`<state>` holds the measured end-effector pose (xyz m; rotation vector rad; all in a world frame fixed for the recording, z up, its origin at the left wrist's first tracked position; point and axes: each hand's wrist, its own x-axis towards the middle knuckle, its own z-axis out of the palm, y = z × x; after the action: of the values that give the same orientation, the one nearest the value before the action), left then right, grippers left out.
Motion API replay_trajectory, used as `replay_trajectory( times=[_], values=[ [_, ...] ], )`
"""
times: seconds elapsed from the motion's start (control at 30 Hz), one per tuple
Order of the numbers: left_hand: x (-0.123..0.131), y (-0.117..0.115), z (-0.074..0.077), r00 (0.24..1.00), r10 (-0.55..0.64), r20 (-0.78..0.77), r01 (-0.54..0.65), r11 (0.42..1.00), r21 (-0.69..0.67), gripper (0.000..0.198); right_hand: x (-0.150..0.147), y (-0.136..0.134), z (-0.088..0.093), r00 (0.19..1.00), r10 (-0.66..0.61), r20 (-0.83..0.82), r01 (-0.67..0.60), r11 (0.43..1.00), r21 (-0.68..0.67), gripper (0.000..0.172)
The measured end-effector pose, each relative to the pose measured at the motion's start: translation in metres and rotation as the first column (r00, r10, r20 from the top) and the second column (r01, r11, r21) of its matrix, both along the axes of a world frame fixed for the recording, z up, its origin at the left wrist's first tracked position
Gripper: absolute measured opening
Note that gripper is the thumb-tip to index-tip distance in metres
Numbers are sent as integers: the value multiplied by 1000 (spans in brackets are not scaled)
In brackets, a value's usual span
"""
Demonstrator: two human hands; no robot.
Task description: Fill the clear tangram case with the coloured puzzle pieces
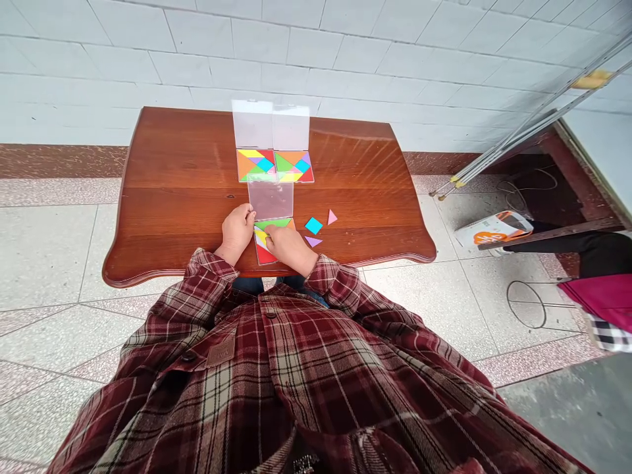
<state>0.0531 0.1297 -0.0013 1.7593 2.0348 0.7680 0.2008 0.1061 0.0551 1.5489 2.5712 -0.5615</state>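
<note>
Polished reddish-brown table (340,164) holds the work, and at its near edge lies an open clear plastic case (270,199), its lower half filled with coloured tangram pieces (274,224) that the hands partly cover. The left hand (237,230) sits at the left side of these pieces, fingers (249,214) bunched together against the case near its hinge. The right hand (291,249) lies over the pieces, fingers (269,240) pressed down on them; whether either hand pinches a piece, the view does not show. Just right of the case lie a cyan square (313,226), a pink triangle (332,217) and a lilac triangle (313,241). Farther along the table, two more open cases (274,141) stand side by side, their tangram sets complete and bright. A red plaid flannel shirt (266,368) fills the foreground, over a tiled floor (49,257). To the right are metal rails (523,135) leaning against a white tiled wall (296,46), a printed box (494,229), a wire ring stand (526,304) and a magenta cloth (597,299).
</note>
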Motion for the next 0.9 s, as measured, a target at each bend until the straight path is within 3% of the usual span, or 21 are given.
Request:
replay_trajectory(
  times=[0.17, 0.43, 0.7, 0.9],
  values=[
    [0, -1, -1, 1000, -7, -4, 7, 1000, 6, 19, 3, 6, -1, 997, -44, -59, 42, 998, -43, 30],
    [-1, 1, -2, 1000, -9, -5, 9, 1000, 11, 18, -2, 10, -18, 994, -53, -95, 50, 998, -36, 30],
    [-1, 0, -2, 1000, -9, -1, 9, 1000, 3, 19, 9, -2, -6, 998, -24, -54, 23, 1000, -14, 32],
    [-1, 2, -3, 1000, -4, -2, 4, 1000, 5, 18, 1, -10, -11, 999, 3, -49, -4, 1000, -17, 35]
  ],
)
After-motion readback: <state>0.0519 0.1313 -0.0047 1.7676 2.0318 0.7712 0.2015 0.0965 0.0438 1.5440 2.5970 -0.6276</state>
